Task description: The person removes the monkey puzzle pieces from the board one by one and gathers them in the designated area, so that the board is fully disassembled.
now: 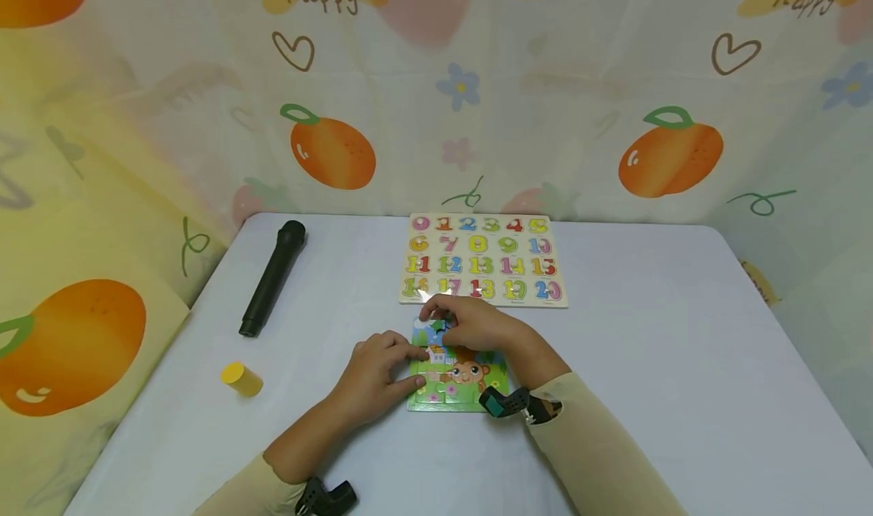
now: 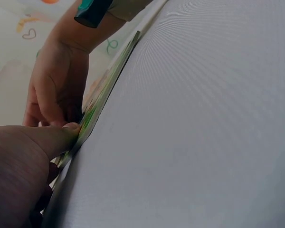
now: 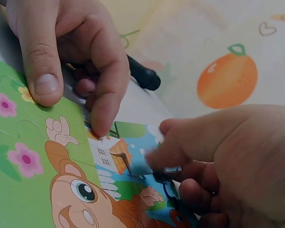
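Left hand (image 2: 21, 164) touches monkey puzzle (image 1: 467, 375) near 0–20 board (image 1: 483, 254); backdrop (image 1: 423, 114) reads "happy".

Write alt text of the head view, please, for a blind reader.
A person's left hand touches the left side of a monkey jigsaw puzzle; the right hand is at its upper left. Beyond lies a number board; a black rod and yellow cylinder lie left on the white table.

Your left sleeve (image 1: 251, 493) and right sleeve (image 1: 603, 448) are long, plain and beige; your left wrist unit (image 1: 329, 499) is black and chunky; your right wrist unit (image 1: 516, 401) is black too, with a teal panel (image 1: 493, 406) and a small silvery part (image 1: 530, 417) beside it; your left hand (image 1: 373, 373) and right hand (image 1: 479, 324) are bare, the left thumbnail (image 3: 46, 85) short.
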`<state>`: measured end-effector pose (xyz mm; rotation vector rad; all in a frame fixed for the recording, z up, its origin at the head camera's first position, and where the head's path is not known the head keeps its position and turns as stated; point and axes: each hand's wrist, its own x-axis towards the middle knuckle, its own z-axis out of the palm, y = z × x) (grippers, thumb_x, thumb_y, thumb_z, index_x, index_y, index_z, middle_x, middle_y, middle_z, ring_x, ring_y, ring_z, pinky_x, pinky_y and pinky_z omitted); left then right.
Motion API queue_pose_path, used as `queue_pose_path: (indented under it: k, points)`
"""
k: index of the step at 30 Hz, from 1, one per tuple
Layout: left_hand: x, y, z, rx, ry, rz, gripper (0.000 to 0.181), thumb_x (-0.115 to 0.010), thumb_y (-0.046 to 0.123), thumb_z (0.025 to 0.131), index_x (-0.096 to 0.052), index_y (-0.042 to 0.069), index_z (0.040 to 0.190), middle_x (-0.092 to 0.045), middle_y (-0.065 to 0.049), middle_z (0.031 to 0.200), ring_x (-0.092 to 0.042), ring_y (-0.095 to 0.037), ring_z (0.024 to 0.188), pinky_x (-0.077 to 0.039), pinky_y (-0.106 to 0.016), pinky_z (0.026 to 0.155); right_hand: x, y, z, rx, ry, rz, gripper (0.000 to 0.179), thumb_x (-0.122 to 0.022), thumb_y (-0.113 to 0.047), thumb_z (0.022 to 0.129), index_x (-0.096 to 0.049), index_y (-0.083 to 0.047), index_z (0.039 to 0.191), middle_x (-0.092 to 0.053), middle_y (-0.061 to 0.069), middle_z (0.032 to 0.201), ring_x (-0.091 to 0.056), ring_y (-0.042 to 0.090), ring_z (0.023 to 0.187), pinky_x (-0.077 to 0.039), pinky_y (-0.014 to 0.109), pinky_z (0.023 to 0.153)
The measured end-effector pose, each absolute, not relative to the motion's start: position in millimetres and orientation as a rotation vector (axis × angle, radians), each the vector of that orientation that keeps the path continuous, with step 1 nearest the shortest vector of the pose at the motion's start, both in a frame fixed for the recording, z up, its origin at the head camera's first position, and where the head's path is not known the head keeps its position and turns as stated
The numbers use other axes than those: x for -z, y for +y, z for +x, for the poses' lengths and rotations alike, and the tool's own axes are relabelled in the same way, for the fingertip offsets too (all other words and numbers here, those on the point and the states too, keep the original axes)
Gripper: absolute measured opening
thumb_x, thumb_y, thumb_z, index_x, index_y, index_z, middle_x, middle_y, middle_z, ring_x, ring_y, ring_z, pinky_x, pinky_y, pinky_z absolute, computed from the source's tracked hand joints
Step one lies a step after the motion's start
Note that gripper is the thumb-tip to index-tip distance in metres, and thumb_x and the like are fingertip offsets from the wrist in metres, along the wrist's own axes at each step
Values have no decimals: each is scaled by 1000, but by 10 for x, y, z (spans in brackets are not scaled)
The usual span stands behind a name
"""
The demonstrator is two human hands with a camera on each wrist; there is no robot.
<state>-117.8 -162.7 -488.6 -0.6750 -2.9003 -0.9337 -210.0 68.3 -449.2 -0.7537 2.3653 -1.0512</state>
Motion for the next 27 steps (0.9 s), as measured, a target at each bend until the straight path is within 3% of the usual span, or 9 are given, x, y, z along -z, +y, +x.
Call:
queue_pose_path:
  k: [4,11,20,27]
  points:
    - [4881,-1630,-1181,936,-2909,-671,31,-90,30,89,-78,29,118,-62,10,111,-56,-14,104,-40,-44,92,4496,702,-2108,1096,2348,-744,26,-73,-15,102,-68,-27,124,-68,-2,113,-63,19,96,-52,36,85]
    - [4876,-1629,-1177,958,-2909,-670,32,-90,28,89,-78,28,119,-62,10,110,-56,-14,104,-39,-44,92,4517,693,-2102,1154,2379,-719,22,-72,-11,102,-72,-23,120,-65,-1,96,-59,19,83,-49,34,73]
    - [4893,-1640,-1175,946,-2893,-680,32,-90,30,89,-78,28,118,-62,10,109,-56,-13,102,-40,-45,92,4564,734,-2167,1350,2288,-637,21,-69,-9,103,-72,-20,120,-67,3,100,-60,19,87,-50,32,76]
    - [4912,-1638,-1180,948,-2891,-679,30,-89,31,90,-77,31,117,-61,14,108,-55,-10,100,-40,-45,92,4502,844,-2151,1479,2218,-601,23,-65,-6,101,-71,-11,122,-64,8,98,-55,21,71,-47,31,60]
